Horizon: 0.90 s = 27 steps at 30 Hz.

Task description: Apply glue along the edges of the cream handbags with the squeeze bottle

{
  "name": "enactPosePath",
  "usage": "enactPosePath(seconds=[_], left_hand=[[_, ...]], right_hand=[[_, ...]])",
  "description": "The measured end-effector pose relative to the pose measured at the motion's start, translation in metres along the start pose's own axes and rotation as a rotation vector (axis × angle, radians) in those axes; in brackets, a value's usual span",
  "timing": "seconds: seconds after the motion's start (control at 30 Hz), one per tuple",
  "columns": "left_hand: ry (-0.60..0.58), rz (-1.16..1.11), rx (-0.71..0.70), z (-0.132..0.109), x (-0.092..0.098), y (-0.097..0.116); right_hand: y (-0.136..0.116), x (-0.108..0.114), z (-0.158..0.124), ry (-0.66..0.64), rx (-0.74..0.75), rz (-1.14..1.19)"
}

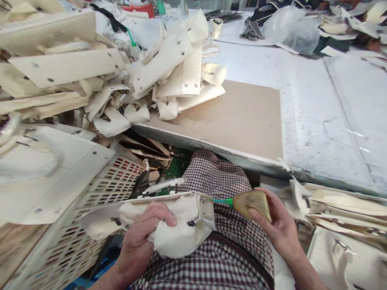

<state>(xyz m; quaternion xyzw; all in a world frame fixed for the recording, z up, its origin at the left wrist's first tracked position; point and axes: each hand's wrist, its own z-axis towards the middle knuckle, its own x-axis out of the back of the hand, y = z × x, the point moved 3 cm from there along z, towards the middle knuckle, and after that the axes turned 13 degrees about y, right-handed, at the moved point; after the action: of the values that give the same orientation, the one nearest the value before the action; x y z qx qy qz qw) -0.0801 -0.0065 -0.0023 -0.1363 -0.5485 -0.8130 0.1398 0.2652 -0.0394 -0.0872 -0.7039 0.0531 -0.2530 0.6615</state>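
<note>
1. One left hand [140,235] is closing its fingers and thumb around one folded cream piece [178,239], keeping it over the lap.
2. One right hand [276,225] is pinching one yellowish block [249,200] between thumb and curled fingers.
3. One thin green tool [229,201] is protruding from the block's left side and reaching the cream piece's right end; whether it is joined to the block, I cannot tell.
4. One checked garment [217,173] is covering the lap beneath both hands.
5. One slotted plastic basket [101,189] is standing left of the lap.
6. One table [314,104] is stretching ahead, and one brown board [250,114] is lying on it.
7. Many cream parts [165,66], overlapping too much for counting, are heaping up at upper left; one stack of cream articles [347,201] is lying right of the lap.
8. One clear plastic bag [292,30] is resting at the table's far right.
</note>
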Motion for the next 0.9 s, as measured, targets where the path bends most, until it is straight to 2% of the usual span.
enactPosePath(seconds=[0.17, 0.37, 0.63, 0.83, 0.9], left_hand=[[-0.01, -0.006, -0.033, 0.001, -0.001, 0.002], [-0.01, 0.021, -0.024, 0.002, -0.002, 0.005], [-0.009, -0.004, -0.009, 0.001, -0.004, 0.001], [-0.023, -0.014, -0.025, 0.002, -0.005, 0.003], [-0.026, -0.011, -0.028, 0.003, -0.005, 0.004]], right_hand=[[-0.001, 0.001, 0.01, -0.119, 0.066, -0.063], [-0.016, 0.006, 0.018, -0.295, 0.129, -0.108], [0.0, 0.003, 0.015, -0.211, 0.097, -0.031], [-0.01, 0.005, 0.018, -0.322, 0.078, -0.077], [-0.012, 0.006, 0.02, -0.303, 0.067, -0.058]])
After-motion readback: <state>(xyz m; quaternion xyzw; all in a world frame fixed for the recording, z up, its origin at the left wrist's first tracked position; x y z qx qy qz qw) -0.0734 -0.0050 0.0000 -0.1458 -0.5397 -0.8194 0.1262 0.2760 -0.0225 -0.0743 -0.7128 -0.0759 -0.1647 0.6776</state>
